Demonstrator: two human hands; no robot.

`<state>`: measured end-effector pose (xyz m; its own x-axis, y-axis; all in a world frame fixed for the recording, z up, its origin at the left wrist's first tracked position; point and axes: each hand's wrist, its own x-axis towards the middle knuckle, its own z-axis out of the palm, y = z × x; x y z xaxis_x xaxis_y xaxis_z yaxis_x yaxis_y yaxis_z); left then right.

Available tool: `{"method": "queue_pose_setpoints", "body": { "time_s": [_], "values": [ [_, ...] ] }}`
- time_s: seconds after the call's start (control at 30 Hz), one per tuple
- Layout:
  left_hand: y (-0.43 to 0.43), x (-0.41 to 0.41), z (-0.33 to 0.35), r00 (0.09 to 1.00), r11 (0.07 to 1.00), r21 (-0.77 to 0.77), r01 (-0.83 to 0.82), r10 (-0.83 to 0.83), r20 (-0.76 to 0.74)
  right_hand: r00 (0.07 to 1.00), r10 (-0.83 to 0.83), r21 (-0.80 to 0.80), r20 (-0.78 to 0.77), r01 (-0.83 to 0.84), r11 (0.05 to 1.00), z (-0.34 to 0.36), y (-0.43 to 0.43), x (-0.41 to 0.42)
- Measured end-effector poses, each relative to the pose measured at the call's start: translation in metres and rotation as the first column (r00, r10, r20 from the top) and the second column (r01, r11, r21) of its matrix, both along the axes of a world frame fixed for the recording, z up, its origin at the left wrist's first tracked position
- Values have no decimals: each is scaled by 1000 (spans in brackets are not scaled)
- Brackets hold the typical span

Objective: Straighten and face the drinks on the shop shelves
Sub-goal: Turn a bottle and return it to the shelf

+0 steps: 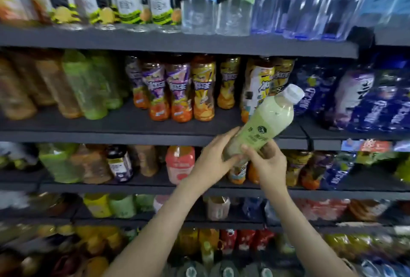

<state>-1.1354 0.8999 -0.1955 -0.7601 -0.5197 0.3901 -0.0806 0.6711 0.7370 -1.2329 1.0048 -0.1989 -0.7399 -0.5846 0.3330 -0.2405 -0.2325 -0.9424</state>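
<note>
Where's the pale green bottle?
Right of centre in the head view: the pale green bottle is tilted, held by the left hand and right hand before the yellow-labelled bottles.

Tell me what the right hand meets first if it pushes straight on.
Right hand grips the pale green bottle; pushed on, it likely meets the dark shelf edge behind, depth unclear.

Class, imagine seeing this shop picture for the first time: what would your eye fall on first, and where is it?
The pale green bottle with its white cap, tilted up to the right in mid-frame, draws the eye first. The left hand and right hand both grip its lower end. Behind it, orange drinks with purple and yellow labels line the second shelf.
</note>
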Motion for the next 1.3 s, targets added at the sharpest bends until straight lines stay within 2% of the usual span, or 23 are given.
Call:
{"method": "queue_pose_setpoints", "body": {
  "time_s": [0.13,0.5,0.63,0.87,1.13,1.3],
  "values": [
    [-14,98,0,994,994,45,-99,100,-30,993,113,-24,-34,-114,993,5,-29,92],
    [-78,342,16,913,916,11,-402,402,-64,921,389,-63,-25,-390,919,16,-132,313],
    [-120,413,13,856,859,-27,-512,507,-106,882,469,-62,-50,-472,880,20,-192,374],
    [-235,518,-9,732,725,-103,-681,679,-60,836,548,-115,-6,-545,830,3,-332,466],
    [-368,609,9,725,711,-155,-686,684,-72,765,643,-83,-11,-642,762,3,-473,562],
    [-437,635,6,821,819,-69,-570,571,4,742,669,-16,-53,-670,742,1,-528,595]
  ]
}}
